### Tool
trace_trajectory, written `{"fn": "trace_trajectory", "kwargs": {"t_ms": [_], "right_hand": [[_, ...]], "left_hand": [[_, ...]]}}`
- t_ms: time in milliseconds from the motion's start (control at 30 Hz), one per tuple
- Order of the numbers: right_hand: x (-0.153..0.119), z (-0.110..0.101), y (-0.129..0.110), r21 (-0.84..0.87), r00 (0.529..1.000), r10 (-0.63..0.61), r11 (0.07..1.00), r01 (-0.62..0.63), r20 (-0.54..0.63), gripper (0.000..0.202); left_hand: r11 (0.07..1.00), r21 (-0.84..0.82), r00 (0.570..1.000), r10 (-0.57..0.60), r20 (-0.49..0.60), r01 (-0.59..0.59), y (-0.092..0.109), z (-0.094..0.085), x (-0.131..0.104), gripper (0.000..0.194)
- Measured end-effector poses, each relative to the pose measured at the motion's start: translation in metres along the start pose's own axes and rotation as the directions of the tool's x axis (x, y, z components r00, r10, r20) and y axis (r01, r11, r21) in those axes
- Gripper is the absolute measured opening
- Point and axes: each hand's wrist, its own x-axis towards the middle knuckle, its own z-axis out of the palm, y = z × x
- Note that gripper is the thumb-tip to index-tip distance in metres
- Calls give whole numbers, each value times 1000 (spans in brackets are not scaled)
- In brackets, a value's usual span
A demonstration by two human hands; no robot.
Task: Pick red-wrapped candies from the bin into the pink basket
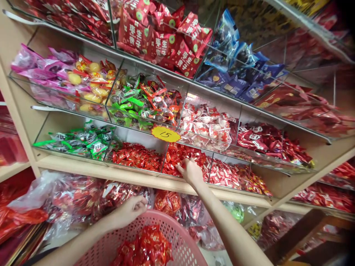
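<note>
Red-wrapped candies (149, 244) lie heaped inside a pink perforated basket (181, 229) at the near edge, around the middle of the scene. The left hand (130, 211) is at the basket's far left rim, its fingers loosely curled and partly open, with nothing visible in them; whether it touches the rim I cannot tell. To the near right is a brown wooden frame (301, 231).

Just beyond the basket, clear plastic bags (73, 195) of wrapped sweets sit beneath the shelving on the left. Farther on, the right hand (191, 171) reaches into a lower-shelf bin of small red packets (174, 153). Its fingers bend down among them, thumb a little apart; whether they have hold of a packet I cannot tell. Left of that bin are more red sweets (137, 157), then green-and-silver ones (91, 138); to its right are red-and-white pieces (224, 173).

A yellow tag (165, 133) marked 15 hangs on the front of the middle tier, which holds pink packets (43, 66), green-wrapped sweets (130, 101) and dark red packets (259, 136). Higher up are red packets with white characters (162, 42) and, to their right, blue packets (229, 46).
</note>
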Motion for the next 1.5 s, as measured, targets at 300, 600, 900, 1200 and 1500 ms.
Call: {"fn": "trace_trajectory", "kwargs": {"t_ms": [300,600,900,1200,1500], "right_hand": [[11,3,7,94,998,45,995,-41,-44,22],[-87,22,-3,579,974,-212,785,220,-83,13],[-137,67,-32,507,940,-336,820,265,51,13],[-140,77,-29,770,971,-208,637,42,119,23],[-140,76,-23,796,949,-276,604,47,153,23]], "left_hand": [[999,19,999,-40,-9,40,2,3,2,44],[997,-64,997,30,-78,-35,20,3,4,34],[969,-245,999,21,-39,-30,22,7,3,25],[981,-193,998,-20,-65,7,23,1,1,24],[992,-110,993,56,-101,-67,21,2,3,19]]}}
